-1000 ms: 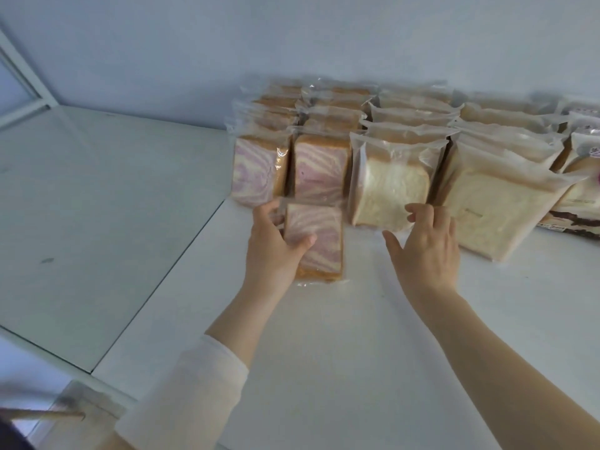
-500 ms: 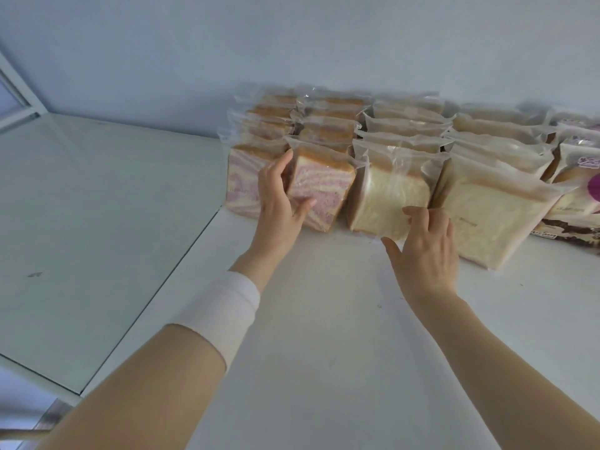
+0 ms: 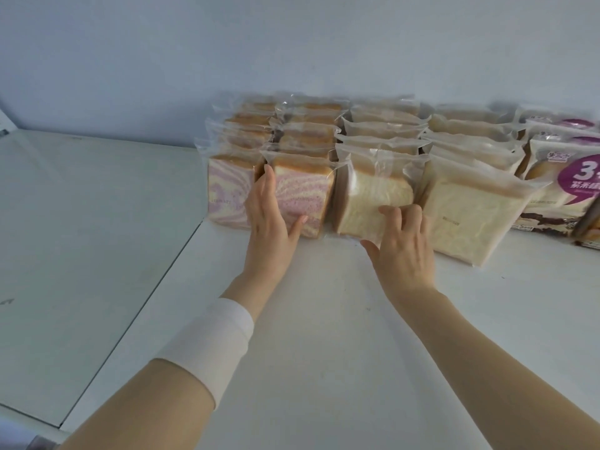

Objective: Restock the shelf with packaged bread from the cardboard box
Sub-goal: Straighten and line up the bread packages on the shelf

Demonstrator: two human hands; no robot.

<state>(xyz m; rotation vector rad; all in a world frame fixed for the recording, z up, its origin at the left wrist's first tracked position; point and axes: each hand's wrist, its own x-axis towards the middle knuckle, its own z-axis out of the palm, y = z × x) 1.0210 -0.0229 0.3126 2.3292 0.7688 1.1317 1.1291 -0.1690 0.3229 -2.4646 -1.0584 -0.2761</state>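
My left hand (image 3: 269, 216) presses flat, fingers together, on the upright purple-swirl pack (image 3: 308, 193) straight ahead, while my right hand (image 3: 402, 251) pinches the white bread pack (image 3: 370, 196) just beside it.

This looks like a shop, probably a grocery's bread aisle: a white shelf (image 3: 324, 345) where bagged loaves stand in front-faced rows, with purple-swirl packs (image 3: 308, 196) at my left hand (image 3: 269, 219), white sliced loaves (image 3: 373, 196) under my right hand (image 3: 404, 248), and printed retail bags (image 3: 565, 180) farther right.
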